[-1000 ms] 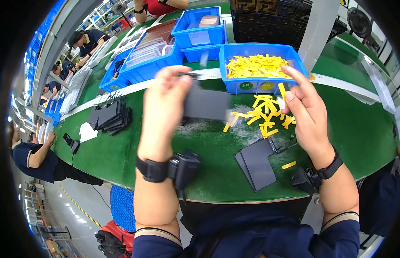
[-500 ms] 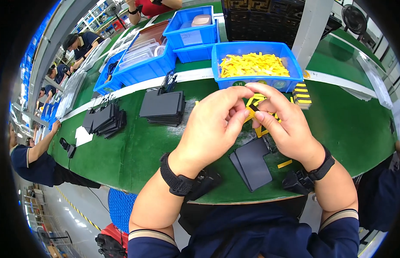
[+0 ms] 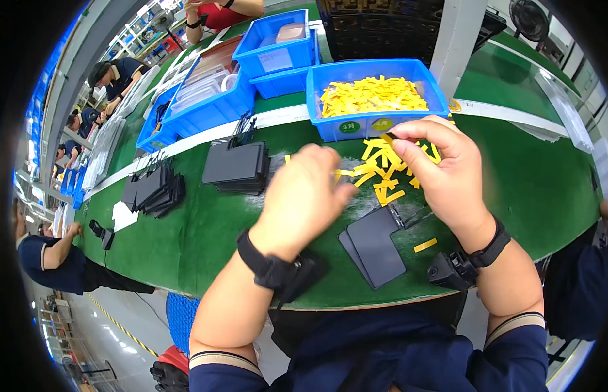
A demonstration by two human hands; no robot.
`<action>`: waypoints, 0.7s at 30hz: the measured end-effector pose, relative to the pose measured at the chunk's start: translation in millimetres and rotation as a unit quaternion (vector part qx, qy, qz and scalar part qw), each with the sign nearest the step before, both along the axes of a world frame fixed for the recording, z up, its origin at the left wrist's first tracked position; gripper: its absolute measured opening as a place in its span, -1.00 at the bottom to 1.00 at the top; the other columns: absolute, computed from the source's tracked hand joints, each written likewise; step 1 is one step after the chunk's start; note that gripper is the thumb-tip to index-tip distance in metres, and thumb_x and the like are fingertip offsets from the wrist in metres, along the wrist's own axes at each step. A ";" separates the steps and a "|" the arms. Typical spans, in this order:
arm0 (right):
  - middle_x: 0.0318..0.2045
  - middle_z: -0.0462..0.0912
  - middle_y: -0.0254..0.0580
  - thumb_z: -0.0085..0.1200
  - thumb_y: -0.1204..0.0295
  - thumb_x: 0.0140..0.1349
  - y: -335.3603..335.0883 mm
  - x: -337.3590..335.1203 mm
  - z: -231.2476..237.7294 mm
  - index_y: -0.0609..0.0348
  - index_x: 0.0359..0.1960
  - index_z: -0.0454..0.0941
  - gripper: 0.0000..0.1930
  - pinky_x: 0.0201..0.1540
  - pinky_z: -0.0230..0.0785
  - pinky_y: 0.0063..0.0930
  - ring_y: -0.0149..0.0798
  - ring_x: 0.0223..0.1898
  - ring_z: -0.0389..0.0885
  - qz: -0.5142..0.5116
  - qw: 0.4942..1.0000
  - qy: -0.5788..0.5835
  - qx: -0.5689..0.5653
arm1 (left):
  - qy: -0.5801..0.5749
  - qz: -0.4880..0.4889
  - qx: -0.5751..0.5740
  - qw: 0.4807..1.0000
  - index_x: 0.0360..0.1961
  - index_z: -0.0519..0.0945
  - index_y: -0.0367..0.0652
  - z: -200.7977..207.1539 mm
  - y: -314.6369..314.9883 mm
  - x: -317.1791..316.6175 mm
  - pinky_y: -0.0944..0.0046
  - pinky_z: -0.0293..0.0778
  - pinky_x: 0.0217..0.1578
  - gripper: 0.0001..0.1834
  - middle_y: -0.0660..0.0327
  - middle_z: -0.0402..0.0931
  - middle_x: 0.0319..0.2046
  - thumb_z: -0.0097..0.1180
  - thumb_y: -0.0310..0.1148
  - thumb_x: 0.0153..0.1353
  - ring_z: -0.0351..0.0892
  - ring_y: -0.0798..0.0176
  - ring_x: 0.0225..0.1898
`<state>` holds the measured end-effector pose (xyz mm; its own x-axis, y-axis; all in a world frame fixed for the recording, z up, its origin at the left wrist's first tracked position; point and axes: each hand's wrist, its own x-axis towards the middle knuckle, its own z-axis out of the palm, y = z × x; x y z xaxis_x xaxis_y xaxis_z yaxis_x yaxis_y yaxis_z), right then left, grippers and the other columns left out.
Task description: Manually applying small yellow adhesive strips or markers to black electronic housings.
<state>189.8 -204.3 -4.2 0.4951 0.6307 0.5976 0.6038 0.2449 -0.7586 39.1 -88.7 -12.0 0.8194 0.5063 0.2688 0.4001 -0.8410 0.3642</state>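
Note:
My right hand (image 3: 444,176) is closed, thumb and forefinger pinching a small black piece (image 3: 390,135) above the pile of yellow strips (image 3: 385,163). Blurred by motion, my left hand (image 3: 297,196) hovers to the left of that pile, its thumb apart from the fingers; nothing shows clearly in its grip. A yellow strip lies by its fingertips, though I cannot tell whether it touches them. Below and between the hands lie two overlapping flat black plates (image 3: 379,251), the upper one with a thin black lead. One loose yellow strip (image 3: 425,245) rests beside them.
Beyond the pile stands a blue bin (image 3: 323,127) filled with yellow strips. Stacked black plates (image 3: 235,163) and another black stack (image 3: 157,189) sit at left on the green table (image 3: 206,242). Blue crates (image 3: 206,108) stand behind. A grey post (image 3: 455,52) rises at the back. Other people work at left.
My hands have parted: the left moved left and down, away from the yellow-and-black piece both fingers were on. The right keeps its pinch. The whole view has shifted slightly.

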 end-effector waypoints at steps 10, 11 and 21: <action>-0.46 0.58 -0.17 0.11 0.58 0.04 0.3 -2.8 -2.4 0.28 -0.35 0.60 -0.88 -0.31 0.38 -0.49 -0.27 -0.39 0.55 0.022 0.997 -0.075 0.008 | 0.053 -0.140 0.047 0.988 -0.13 0.45 -0.34 3.4 -55.0 -4.8 0.20 0.43 -0.25 -0.26 0.12 0.41 -0.39 0.41 -0.07 -0.31 0.46 0.07 -0.31; -0.46 0.58 -0.17 0.11 0.58 0.04 -0.8 -3.9 -0.8 0.28 -0.35 0.60 -0.88 -0.31 0.38 -0.49 -0.27 -0.39 0.55 0.023 0.997 -0.076 0.008 | -0.017 -0.170 0.020 0.985 -0.17 0.47 -0.31 0.5 -46.8 -4.8 0.20 0.43 -0.28 -0.39 0.14 0.41 -0.43 0.38 -0.17 -0.23 0.46 0.08 -0.35; -0.48 0.60 -0.25 0.13 0.57 0.02 -4.2 -8.8 3.8 0.27 -0.38 0.59 -0.90 -0.35 0.38 -0.60 -0.46 -0.42 0.53 0.057 0.996 0.039 -0.052 | -0.171 -0.067 -0.424 0.887 -0.24 0.41 -0.21 6.1 -20.0 -1.5 0.57 0.22 -0.44 -0.91 0.46 0.42 -0.51 0.00 -0.45 0.25 0.27 0.65 -0.45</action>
